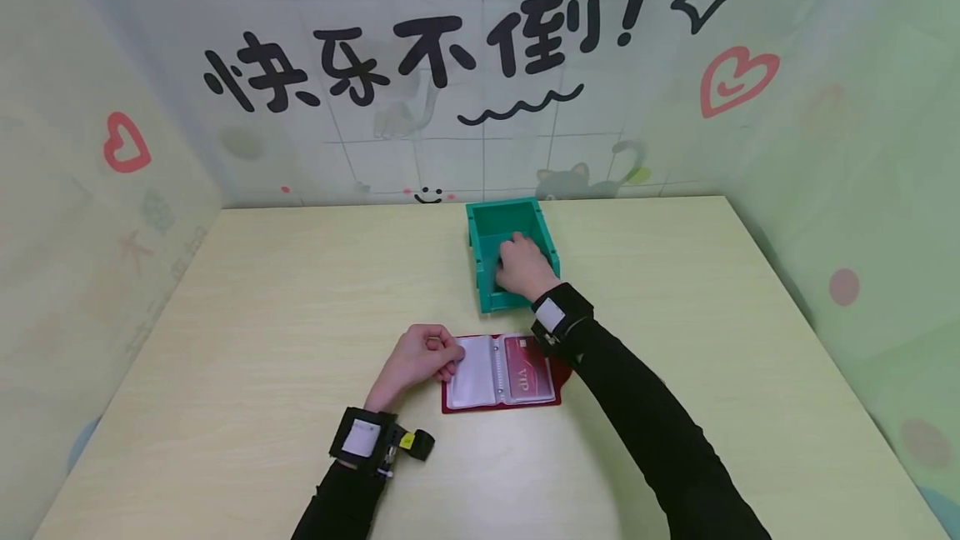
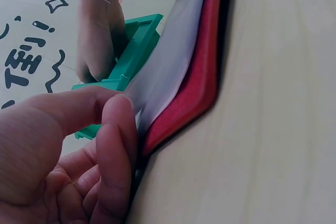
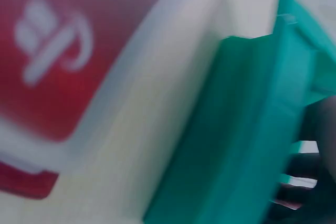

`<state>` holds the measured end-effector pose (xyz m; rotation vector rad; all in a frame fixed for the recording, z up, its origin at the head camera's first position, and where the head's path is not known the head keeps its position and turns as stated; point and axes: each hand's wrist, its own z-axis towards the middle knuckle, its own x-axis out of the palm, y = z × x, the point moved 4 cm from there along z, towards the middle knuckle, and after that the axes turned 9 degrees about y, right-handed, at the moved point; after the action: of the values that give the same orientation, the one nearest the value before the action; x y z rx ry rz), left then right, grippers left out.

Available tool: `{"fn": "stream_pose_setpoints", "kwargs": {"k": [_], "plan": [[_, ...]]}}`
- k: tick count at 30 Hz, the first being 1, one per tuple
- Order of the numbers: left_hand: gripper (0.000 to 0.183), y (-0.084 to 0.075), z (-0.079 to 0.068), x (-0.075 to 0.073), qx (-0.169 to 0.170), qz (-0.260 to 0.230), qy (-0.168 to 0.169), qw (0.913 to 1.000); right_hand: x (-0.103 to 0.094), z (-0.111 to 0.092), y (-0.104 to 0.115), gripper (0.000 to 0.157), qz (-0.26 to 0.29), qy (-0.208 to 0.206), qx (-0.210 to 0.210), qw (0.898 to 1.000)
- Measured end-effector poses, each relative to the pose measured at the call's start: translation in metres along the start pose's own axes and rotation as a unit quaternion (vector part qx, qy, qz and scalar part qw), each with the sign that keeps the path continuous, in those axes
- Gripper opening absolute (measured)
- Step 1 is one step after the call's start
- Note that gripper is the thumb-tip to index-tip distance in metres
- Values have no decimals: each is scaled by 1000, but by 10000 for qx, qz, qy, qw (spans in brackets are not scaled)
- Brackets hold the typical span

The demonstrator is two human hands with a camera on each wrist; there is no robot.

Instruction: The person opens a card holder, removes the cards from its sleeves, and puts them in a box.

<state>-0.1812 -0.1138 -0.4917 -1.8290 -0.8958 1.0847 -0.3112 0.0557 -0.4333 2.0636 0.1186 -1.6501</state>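
A small red card holder [image 1: 496, 408] lies spread out on the table, its clear plastic pages facing up. On the right-hand page sits a red card [image 1: 527, 367] marked VIP. My left hand [image 1: 426, 355] pinches the outer edge of the left clear page [image 2: 170, 51] between thumb and finger, lifting it slightly off the red cover. Beyond the holder, my right hand [image 1: 523, 263] reaches down into a green box [image 1: 487, 227]. Its fingers [image 3: 302, 166] are curled and dark inside the box, with a pale patch beside them; I cannot tell whether they hold anything.
The light wooden table [image 1: 300, 298] ends at a printed cloth backdrop [image 1: 420, 157] just behind the green box. More printed cloth [image 1: 840, 190] rises at both sides. My right forearm [image 1: 637, 407] passes over the holder's right edge.
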Motion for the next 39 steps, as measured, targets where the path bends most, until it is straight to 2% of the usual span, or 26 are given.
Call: {"fn": "stream_pose_setpoints", "kwargs": {"k": [4, 7, 10, 14, 17, 21, 24, 27, 30, 33, 39], "plan": [[12, 0, 1, 0, -11, 18, -21, 10000, -12, -20, 1, 30, 665, -644, -364, 9950], [11, 0, 1, 0, -42, 73, -73, 9999, -16, -43, 0, 35, 1191, -832, -564, 9878], [11, -1, -1, 0, -73, 268, -258, 9993, -13, -70, -2, 31, 1684, -619, -717, 9812], [20, -7, -3, 2, 27, 773, -717, 9944, 1, -104, -9, 29, 2087, 118, -814, 9745], [29, -17, -5, 6, 191, 1232, -1021, 9869, 13, -121, -16, 29, 2141, 488, -845, 9719], [27, -38, -9, 17, 585, 1925, -1190, 9723, 27, -134, -24, 29, 2075, 404, -892, 9733], [22, -51, -11, 30, 980, 2468, -1051, 9583, 36, -139, -29, 35, 1949, 265, -920, 9761], [16, -60, -12, 43, 1247, 2789, -737, 9493, 45, -141, -35, 44, 1897, 224, -1015, 9763], [13, -64, -11, 51, 1290, 2776, -433, 9510, 51, -142, -43, 50, 1902, 99, -1150, 9749], [16, -65, -8, 55, 1139, 2579, -196, 9592, 55, -140, -52, 53, 1949, -95, -1281, 9724], [18, -60, 1, 53, 797, 2186, -90, 9725, 63, -137, -59, 52, 2155, -246, -1413, 9659]]}}
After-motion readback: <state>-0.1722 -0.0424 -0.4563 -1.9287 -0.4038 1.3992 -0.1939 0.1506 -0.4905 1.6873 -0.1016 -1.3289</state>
